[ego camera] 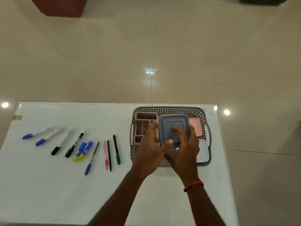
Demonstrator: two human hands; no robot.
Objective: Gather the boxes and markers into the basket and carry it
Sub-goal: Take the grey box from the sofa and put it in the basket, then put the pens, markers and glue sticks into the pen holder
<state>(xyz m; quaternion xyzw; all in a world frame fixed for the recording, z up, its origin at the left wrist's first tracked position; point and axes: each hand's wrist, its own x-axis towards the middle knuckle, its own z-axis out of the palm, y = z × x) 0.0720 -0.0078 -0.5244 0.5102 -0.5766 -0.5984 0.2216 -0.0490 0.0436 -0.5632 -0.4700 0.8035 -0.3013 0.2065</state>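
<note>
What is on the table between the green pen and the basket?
Nothing. In the head view, the table is bare between the green pen and the basket.

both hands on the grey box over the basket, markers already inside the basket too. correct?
Not the markers. The head view shows the markers lying in a row on the white table, left of the basket. The left hand and right hand do hold the grey box over it.
</note>
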